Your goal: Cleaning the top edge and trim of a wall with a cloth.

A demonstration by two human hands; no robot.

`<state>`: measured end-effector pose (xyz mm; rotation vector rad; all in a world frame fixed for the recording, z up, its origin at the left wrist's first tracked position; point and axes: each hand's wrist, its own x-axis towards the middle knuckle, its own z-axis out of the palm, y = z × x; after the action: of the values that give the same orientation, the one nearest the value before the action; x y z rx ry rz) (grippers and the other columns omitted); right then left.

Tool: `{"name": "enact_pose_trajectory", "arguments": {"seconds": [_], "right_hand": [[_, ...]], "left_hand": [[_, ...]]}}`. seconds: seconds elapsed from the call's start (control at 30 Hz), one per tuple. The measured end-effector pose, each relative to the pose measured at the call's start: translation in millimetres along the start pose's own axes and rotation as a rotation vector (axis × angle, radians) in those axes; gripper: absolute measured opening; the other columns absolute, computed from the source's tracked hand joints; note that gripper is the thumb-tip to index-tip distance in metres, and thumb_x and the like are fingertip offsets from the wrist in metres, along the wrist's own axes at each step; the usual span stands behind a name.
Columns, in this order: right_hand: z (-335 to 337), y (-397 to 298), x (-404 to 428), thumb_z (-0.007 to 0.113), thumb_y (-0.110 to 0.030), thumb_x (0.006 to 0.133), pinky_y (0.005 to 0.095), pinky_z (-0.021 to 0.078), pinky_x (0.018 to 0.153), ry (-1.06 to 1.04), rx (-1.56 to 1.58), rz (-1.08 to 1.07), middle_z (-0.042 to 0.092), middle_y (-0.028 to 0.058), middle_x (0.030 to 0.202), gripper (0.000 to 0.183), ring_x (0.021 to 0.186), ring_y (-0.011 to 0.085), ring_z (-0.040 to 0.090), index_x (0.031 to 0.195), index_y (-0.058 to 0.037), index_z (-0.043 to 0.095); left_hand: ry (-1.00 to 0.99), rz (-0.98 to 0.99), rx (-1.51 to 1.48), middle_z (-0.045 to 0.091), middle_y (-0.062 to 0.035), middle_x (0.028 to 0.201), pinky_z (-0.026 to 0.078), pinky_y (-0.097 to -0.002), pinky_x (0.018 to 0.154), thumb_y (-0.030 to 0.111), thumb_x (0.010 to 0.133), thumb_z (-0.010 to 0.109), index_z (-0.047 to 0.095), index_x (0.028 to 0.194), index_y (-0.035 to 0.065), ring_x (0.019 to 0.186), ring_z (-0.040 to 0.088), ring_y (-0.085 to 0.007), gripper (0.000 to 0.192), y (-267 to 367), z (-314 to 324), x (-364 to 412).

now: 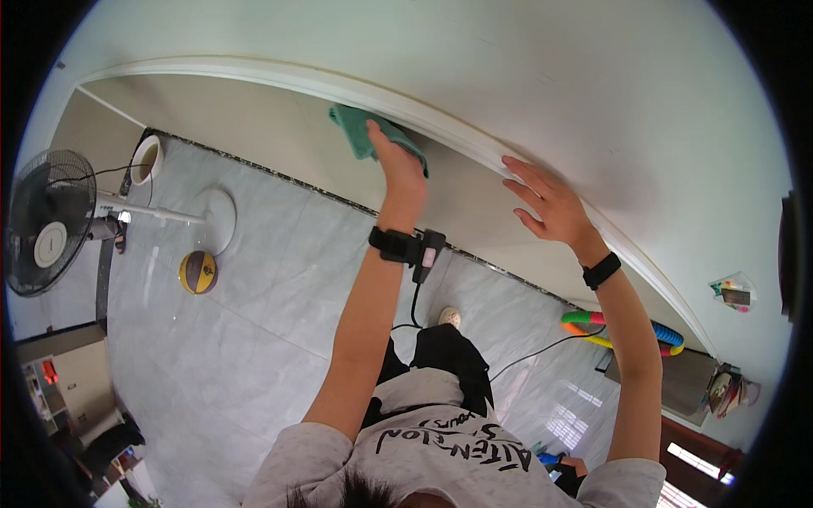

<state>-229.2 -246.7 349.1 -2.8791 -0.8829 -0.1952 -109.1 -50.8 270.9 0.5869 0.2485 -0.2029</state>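
Observation:
My left hand (401, 168) presses a green cloth (356, 130) flat against the beige lower wall panel (273, 120), just under the white trim rail (286, 71). Its fingers are mostly hidden behind the palm and the cloth; the thumb lies over the cloth. To the right, my right hand (551, 202) rests its fingertips on or near the rail with its fingers apart, holding nothing. A black strap with a small device and a cable is on the left wrist, and a black band on the right wrist.
A standing fan (51, 222), a white bucket (147, 160) and a yellow and dark basketball (198, 273) are at the left. A multicoloured ring (575, 316) leans near the wall at the right. Black cable (540, 349) trails over the grey tiled floor (267, 305).

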Motion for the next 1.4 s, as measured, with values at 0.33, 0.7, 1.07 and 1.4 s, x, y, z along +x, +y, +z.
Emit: {"name": "enact_pose_trajectory", "arguments": {"seconds": [0.33, 0.7, 1.07, 1.4], "right_hand": [[4.4, -1.9, 2.8, 0.064, -0.018, 0.071, 0.0322, 0.0431, 0.095, 0.039, -0.126, 0.012, 0.042, 0.0040, 0.134, 0.040, 0.111, 0.0220, 0.050, 0.108, -0.0042, 0.056], [8.6, -2.1, 2.4, 0.062, -0.020, 0.075, 0.0320, 0.0410, 0.098, 0.060, -0.155, 0.009, 0.044, 0.0053, 0.132, 0.032, 0.115, 0.0200, 0.048, 0.102, -0.0028, 0.058], [9.2, -3.7, 3.2, 0.065, -0.016, 0.068, 0.0338, 0.0426, 0.095, 0.092, -0.159, 0.026, 0.046, 0.0061, 0.130, 0.040, 0.112, 0.0231, 0.050, 0.105, -0.0025, 0.059], [10.4, -3.0, 5.8, 0.064, -0.019, 0.070, 0.0336, 0.0426, 0.095, 0.110, -0.174, 0.011, 0.045, 0.0056, 0.130, 0.034, 0.112, 0.0218, 0.049, 0.099, -0.0026, 0.060]], "left_hand": [[0.035, 0.177, 0.027, 0.028, -0.0066, 0.141, 0.015, -0.0344, 0.107, 0.053, 0.091, 0.025, 0.028, 0.137, 0.0062, 0.128, 0.026, -0.0233, 0.065, 46.8, -57.1, 106.0], [0.254, -0.044, -0.115, 0.031, -0.0108, 0.140, 0.017, -0.0413, 0.107, 0.056, 0.085, 0.026, 0.032, 0.135, 0.0070, 0.127, 0.027, -0.0300, 0.071, 0.5, -119.1, 128.4], [0.126, -0.545, -0.367, 0.043, -0.0068, 0.130, 0.028, -0.0441, 0.102, 0.051, 0.089, 0.024, 0.043, 0.126, 0.0128, 0.118, 0.039, -0.0264, 0.056, -134.8, -88.2, 8.0], [0.013, 0.167, 0.053, 0.040, -0.0061, 0.134, 0.025, -0.0408, 0.103, 0.045, 0.092, 0.031, 0.036, 0.133, 0.0112, 0.121, 0.036, -0.0249, 0.053, 85.1, -41.2, 43.2]]}}
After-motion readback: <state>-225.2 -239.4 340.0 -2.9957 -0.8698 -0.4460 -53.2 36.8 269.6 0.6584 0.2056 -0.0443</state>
